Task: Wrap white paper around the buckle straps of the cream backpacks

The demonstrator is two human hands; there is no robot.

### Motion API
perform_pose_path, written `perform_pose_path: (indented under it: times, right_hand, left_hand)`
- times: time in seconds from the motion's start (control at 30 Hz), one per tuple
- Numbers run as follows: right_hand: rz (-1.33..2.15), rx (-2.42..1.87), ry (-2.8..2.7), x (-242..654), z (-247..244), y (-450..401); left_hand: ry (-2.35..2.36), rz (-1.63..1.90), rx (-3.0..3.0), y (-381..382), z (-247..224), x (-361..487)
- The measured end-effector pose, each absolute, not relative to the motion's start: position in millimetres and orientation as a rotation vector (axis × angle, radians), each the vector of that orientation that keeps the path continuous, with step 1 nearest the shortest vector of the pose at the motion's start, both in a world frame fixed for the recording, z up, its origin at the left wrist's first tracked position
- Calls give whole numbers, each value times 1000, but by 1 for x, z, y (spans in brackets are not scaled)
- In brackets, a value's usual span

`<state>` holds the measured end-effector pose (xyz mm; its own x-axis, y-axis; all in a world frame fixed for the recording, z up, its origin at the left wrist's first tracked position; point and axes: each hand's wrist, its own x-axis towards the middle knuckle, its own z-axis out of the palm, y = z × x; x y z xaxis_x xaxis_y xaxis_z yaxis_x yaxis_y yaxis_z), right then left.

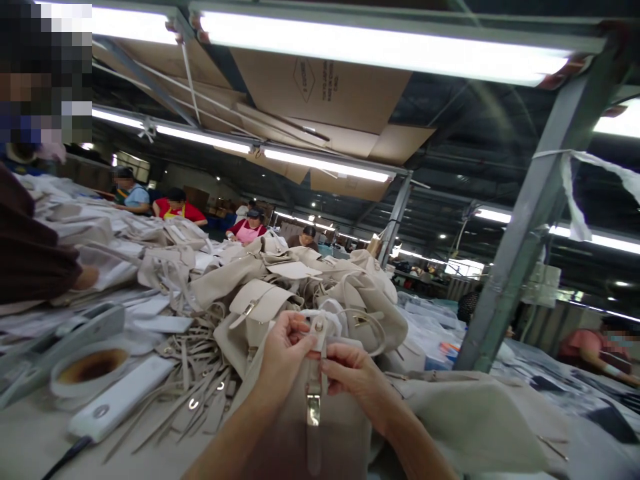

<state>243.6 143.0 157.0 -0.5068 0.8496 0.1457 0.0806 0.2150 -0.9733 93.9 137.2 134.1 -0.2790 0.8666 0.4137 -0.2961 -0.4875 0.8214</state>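
Both of my hands are on a beige strap (319,343) at the top of a beige bag (330,440). My left hand (285,347) pinches the strap between thumb and fingers, just under a small metal stud. From the other side my right hand (353,373) grips the strap's edge a little lower. Below the fingers hangs a shiny metal buckle (313,408), with the strap's tail running down the bag's front. The bag's lower part lies partly in shadow, and my forearms cover its sides.
Beyond my hands rises a heap of beige bags (345,273). Loose straps (200,380) lie left, beside a white power strip (123,397) and a bowl of brown liquid (90,367). A co-worker's dark sleeve (35,247) reaches in at left. A metal post (525,220) stands right.
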Motion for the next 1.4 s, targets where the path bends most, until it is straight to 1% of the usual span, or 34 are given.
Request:
perform_pose_path:
  times: [0.07,0.23,0.37,0.5,0.63,0.77,0.87,1.03,1.1,1.2,1.27,1.4]
  right_hand:
    - [1329,-876,-1810,248,158,142]
    - [1366,-909,-1769,247,158,137]
    - [1271,-1021,-1621,234,154,136]
    - [1172,-1026,-1564,225,148,141]
    - [1118,-1044,-1544,222,144,146]
    - [1144,-1015,-1504,223,144,148]
    - [1222,-995,-1463,226,144,148]
    - [1468,-938,-1302,228,143,149]
    - [1537,-921,-1213,226,141,150]
    - [1581,-887,-1110,224,136,152]
    - [1601,-817,-1044,224,131,151]
    - [1639,-677,-1025,226,123,148]
  left_hand:
    - [805,1782,1119,138,139,90]
    - [945,1398,1341,135,150,72]
    - [1045,1302,1454,133,157,65]
    - [1076,1239,1487,133,158,66]
    - [1092,1249,1488,138,153,71]
    - [1093,1332,1531,145,146,76]
    - [1099,1348,1586,148,146,77]
    - [1116,1342,1728,144,150,78]
    - [1236,1372,1850,139,150,83]
    - [1561,1400,2042,135,147,91]
    - [1664,1410,2073,136,143,92]
    - [1484,1435,2011,145,133,82]
